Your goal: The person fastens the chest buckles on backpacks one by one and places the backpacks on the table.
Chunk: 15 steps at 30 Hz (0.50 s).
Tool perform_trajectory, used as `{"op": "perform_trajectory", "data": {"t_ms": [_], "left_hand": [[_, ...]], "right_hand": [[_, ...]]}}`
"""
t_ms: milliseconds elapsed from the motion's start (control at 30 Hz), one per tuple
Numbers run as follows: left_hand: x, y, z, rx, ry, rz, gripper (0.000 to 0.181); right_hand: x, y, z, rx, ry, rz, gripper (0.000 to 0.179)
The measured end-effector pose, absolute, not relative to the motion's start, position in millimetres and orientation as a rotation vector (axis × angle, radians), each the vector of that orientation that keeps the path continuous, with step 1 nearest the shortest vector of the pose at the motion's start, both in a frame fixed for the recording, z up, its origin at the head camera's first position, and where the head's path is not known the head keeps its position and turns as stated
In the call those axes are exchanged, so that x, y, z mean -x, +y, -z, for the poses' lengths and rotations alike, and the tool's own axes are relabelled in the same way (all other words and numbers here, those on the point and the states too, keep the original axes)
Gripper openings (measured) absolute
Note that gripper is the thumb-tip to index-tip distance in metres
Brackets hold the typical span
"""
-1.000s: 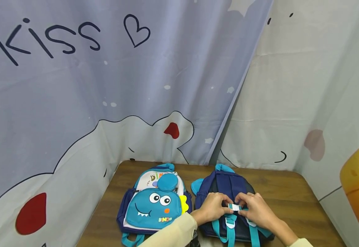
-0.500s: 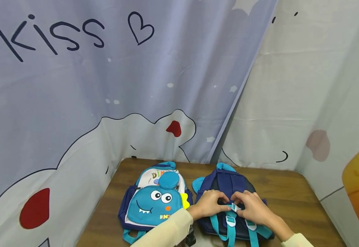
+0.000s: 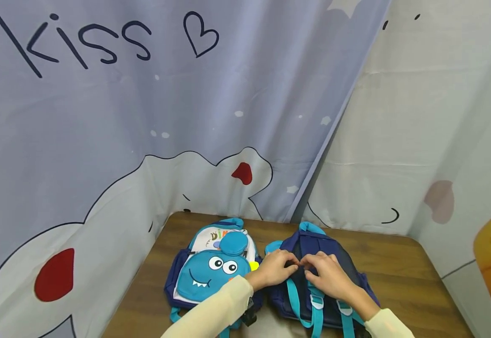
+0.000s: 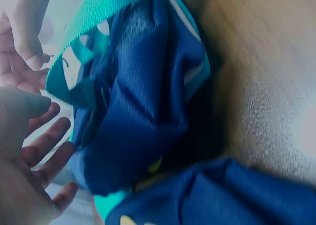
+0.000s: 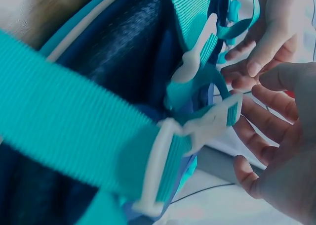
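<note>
Beneath the fingers of the left hand (image 3: 274, 270) and right hand (image 3: 329, 276), a navy backpack (image 3: 321, 245) with straps (image 3: 318, 319) is blocking the way; leftward, a dinosaur backpack (image 3: 206, 276) is obstructing; rightward, table (image 3: 410, 277) is lying free.

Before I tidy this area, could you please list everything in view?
Navy backpack: one, navy with teal trim, on the table's right part, strap side up
Teal straps: several, teal, on the navy backpack
White buckle pieces: at least three, white, on the straps
Dinosaur backpack: one, teal, white and navy, left of the navy one, face side up
Table: one, brown, under both backpacks
Backdrop cloth: count unclear, lilac-blue and white with prints, behind the table
Black object: one, black, by the left cuff, unclear
Sleeves: two, pale yellow, on both arms
Left hand, right hand: one each, bare, fingertips close together over the navy backpack
</note>
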State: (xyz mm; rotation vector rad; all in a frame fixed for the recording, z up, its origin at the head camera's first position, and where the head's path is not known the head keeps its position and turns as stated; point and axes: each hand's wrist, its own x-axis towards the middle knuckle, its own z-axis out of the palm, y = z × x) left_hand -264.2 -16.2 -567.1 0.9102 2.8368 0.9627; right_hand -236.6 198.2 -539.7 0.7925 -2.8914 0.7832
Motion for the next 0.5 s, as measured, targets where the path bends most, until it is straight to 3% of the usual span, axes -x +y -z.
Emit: {"op": "perform_trajectory", "data": {"t_ms": [233, 500], "left_hand": [[273.2, -38.3, 563.5, -0.869, 2.884, -0.852, 0.017], [285.7, -60.6, 559.7, -0.792, 2.88, -0.701, 0.036]], "right_hand": [[243.5, 177.5, 542.4, -0.876, -2.863, -0.757, 0.018], [246.0, 153.1, 548.0, -0.952, -2.857, -0.736, 0.016]]}}
